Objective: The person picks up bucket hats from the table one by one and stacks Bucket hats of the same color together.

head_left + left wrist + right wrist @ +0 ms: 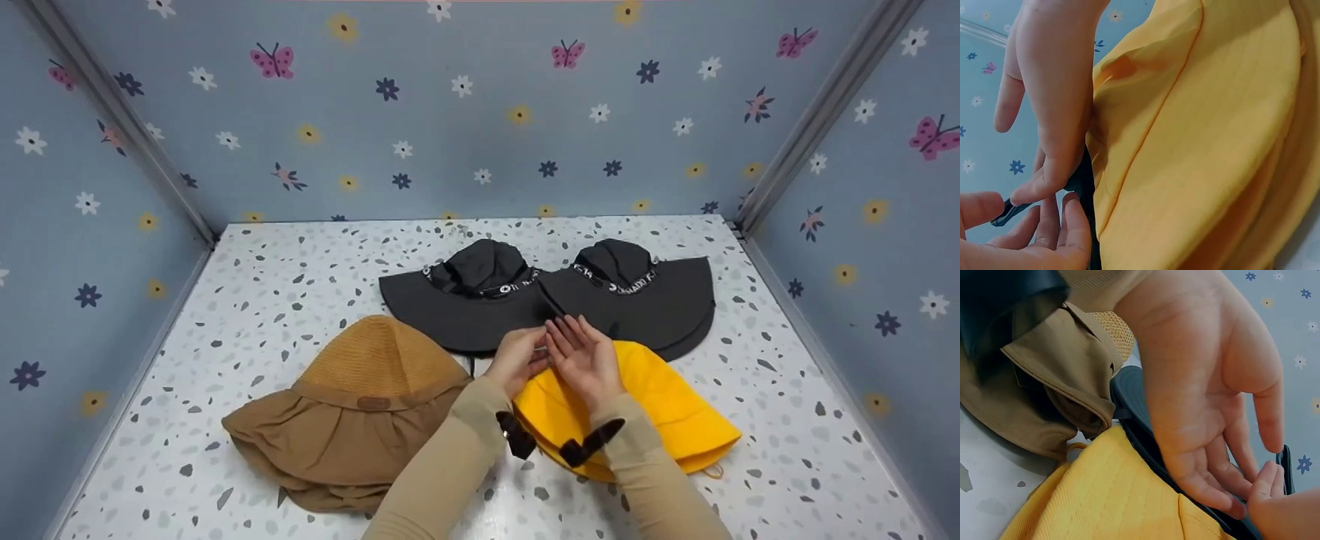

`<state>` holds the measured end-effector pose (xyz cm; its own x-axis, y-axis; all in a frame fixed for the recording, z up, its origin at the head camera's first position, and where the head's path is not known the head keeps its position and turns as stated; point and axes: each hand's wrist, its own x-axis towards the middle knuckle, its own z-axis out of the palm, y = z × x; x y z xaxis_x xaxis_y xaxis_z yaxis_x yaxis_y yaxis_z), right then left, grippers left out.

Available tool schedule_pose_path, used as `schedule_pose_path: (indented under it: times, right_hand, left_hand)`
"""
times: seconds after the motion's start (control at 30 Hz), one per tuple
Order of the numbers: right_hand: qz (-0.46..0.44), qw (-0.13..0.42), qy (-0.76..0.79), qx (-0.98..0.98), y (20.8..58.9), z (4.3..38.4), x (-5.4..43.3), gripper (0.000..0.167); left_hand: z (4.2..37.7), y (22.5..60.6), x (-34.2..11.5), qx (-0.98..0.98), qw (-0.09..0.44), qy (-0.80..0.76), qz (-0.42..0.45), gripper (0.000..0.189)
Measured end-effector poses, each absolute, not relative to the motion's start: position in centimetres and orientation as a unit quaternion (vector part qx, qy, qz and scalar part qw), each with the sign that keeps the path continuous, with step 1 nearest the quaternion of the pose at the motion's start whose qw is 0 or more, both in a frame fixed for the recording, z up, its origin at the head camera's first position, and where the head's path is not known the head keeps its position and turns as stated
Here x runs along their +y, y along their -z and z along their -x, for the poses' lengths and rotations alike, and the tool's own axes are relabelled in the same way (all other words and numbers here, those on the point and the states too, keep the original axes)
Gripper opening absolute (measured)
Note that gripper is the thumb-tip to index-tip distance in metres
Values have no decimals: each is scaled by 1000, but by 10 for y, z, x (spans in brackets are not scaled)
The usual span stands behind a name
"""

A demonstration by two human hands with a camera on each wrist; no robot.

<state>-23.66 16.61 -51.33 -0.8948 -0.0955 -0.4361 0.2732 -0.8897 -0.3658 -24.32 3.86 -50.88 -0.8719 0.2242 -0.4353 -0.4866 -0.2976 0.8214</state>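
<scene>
My left hand (517,361) and right hand (587,361) are close together, fingertips meeting or nearly so, at the left side of a yellow bucket hat (667,405). The right palm is turned inward with its fingers extended. In the right wrist view the left hand (1190,388) has loosely bent fingers with nothing visible in them. The left wrist view shows the right hand (1055,90) in front of the yellow fabric and the left fingers (1075,225) below. Whether either hand touches the yellow hat cannot be told.
A brown hat with a woven crown (379,360) lies at the left. Behind the hands lie two black wide-brimmed hats, a left one (450,311) and a right one (645,315), brims overlapping. Patterned walls (480,112) enclose the speckled tabletop (300,270).
</scene>
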Motion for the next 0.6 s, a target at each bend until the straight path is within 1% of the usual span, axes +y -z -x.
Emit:
schedule_pose_path:
  times: [0.2, 0.3, 0.37, 0.5, 0.6]
  right_hand:
    - [-212, 100, 944, 234, 514, 233, 169, 39]
    - [-207, 106, 943, 238, 515, 230, 170, 33]
    - [-204, 107, 944, 237, 515, 230, 171, 30]
    - [-193, 104, 944, 247, 515, 230, 171, 31]
    - [-183, 106, 940, 268, 515, 229, 170, 38]
  left_hand:
    - [254, 500, 45, 568, 210, -788, 115, 38]
    - [261, 496, 48, 575, 214, -781, 120, 39]
    - [266, 494, 52, 583, 217, -774, 116, 36]
    - [276, 491, 59, 610, 209, -756, 113, 30]
    - [281, 491, 62, 634, 189, -741, 113, 33]
